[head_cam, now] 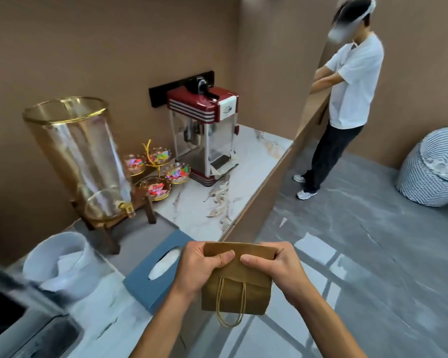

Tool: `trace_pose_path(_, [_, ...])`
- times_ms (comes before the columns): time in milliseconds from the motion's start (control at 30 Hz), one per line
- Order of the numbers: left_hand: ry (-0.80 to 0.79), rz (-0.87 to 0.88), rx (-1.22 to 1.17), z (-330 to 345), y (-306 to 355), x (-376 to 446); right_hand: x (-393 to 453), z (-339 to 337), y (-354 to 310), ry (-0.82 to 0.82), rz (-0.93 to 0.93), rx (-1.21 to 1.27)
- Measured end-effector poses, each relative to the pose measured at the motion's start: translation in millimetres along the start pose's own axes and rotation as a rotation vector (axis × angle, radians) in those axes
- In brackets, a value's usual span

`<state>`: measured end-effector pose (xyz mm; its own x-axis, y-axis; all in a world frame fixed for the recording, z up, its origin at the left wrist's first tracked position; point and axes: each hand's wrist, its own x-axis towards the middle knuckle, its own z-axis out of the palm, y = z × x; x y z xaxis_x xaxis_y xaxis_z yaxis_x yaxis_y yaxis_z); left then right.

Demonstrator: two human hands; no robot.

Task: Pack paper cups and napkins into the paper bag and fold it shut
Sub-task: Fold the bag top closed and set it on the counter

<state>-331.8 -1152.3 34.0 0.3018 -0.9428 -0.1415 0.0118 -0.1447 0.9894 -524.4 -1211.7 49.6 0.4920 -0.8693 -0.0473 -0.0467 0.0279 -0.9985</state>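
Just off the worktop's (246,161) front edge, above the grey floor (347,254), both hands hold a brown paper bag (237,282) with a twisted-paper loop handle hanging down its near face. The left hand (201,264) is curled tight around the bag's folded-over top at the left corner, thumb pressed flat on the fold. The right hand (277,264) is closed on the right corner in the same way, thumb lying across the flap toward the other thumb. The top is folded down; what is inside cannot be seen.

Beside the left hand a blue tissue box (161,267) lies on the white marbled worktop, a white napkin showing in its slot. Further left stands a pale round tub (60,262) holding white paper. Behind are a tall clear glass drink dispenser (80,156), small bowls of coloured sweets (158,171) and a red popcorn machine (204,130). A person in a white T-shirt (347,91) stands well apart.
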Motion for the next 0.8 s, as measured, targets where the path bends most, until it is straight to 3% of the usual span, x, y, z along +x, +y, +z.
trace_pose_path(367, [-0.155,0.048,0.005,95.1,38.8,144.1,104.0,-121.1,-4.1,0.085,-0.039,0.045])
trace_pose_path(800, [-0.349,0.078,0.030,165.8,80.6,383.0,305.2,-240.1,-16.1,0.165,-0.010,0.026])
